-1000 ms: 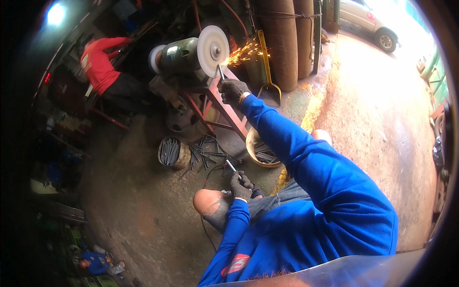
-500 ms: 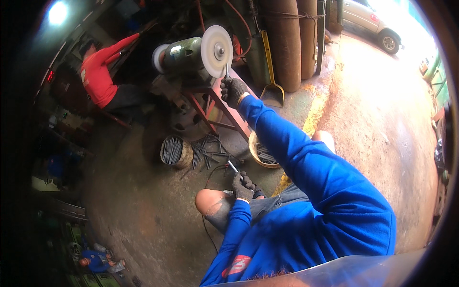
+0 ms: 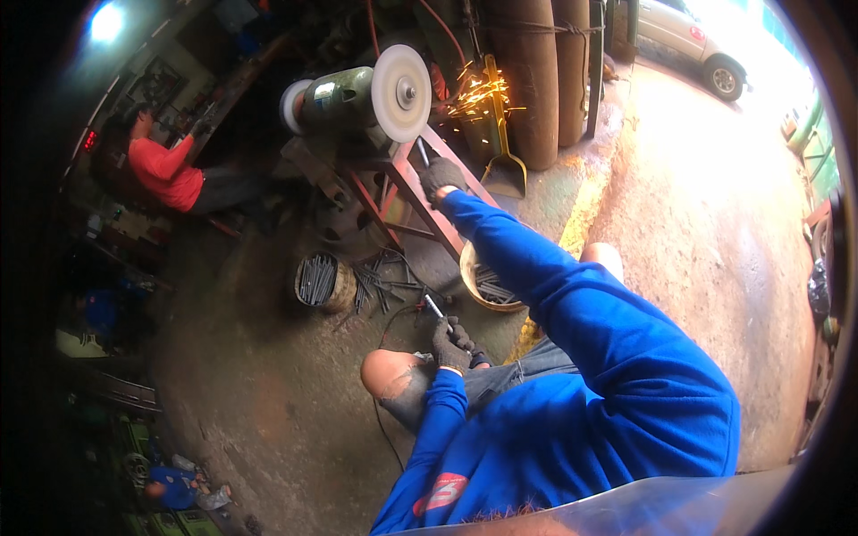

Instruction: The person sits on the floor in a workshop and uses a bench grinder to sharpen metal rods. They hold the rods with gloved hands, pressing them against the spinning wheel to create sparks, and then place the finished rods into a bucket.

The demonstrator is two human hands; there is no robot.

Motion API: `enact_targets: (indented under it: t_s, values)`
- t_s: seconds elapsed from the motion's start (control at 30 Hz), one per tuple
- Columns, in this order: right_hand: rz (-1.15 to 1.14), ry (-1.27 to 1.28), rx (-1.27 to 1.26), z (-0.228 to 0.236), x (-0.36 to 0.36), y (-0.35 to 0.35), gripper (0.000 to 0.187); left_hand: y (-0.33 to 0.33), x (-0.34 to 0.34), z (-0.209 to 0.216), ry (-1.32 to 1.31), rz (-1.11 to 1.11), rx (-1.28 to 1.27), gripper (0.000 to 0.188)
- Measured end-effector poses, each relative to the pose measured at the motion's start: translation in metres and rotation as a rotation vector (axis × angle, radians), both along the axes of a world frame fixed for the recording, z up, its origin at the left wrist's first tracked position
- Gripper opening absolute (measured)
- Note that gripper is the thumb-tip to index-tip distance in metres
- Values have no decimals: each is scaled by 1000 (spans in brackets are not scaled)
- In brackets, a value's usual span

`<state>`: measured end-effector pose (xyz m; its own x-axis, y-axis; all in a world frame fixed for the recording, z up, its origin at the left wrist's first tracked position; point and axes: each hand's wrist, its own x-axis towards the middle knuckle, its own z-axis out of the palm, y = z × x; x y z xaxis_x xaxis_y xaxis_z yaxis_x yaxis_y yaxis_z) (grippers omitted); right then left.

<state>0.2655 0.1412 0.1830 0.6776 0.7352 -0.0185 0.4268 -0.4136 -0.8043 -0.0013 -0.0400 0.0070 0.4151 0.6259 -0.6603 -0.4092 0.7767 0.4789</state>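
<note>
1. Right hand (image 3: 439, 177): gloved, arm extended. Grip closed around a short metal rod (image 3: 424, 152), whose far end is at the lower edge of the white grinding wheel (image 3: 399, 94). Contact cannot be confirmed from this angle.
2. Left hand (image 3: 451, 346): gloved, beside the bent knee (image 3: 386, 372). Grip closed around a second rod (image 3: 433, 306), its free end pointing up and left.
3. Grinder (image 3: 338, 99): mounted on a red metal stand (image 3: 431, 198). Sparks (image 3: 478, 96) visible right of the wheel, by the yellow-handled scoop (image 3: 508, 171).
4. Left bucket (image 3: 343, 291): packed with rods; loose rods (image 3: 380, 288) lie on the floor (image 3: 241, 375) just beside it.
5. Right bucket (image 3: 467, 275): rods inside, partly hidden by the blue sleeve (image 3: 572, 295).
6. Co-worker in red (image 3: 170, 174): well apart, upper left.
</note>
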Motion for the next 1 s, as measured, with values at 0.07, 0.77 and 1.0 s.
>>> enact_targets:
  t_s: [0.07, 0.77, 1.0]
  values:
    - [-53, -13, 85, -23, 9, -14, 27, 4, 3, 2, -18, -3, 6, 23]
    - [528, 1080, 727, 10, 20, 19, 14, 4, -1, -4, -57, 5, -7, 23]
    - [357, 189, 286, 10, 26, 33, 18, 3, 4, 4, -19, -9, -3, 24]
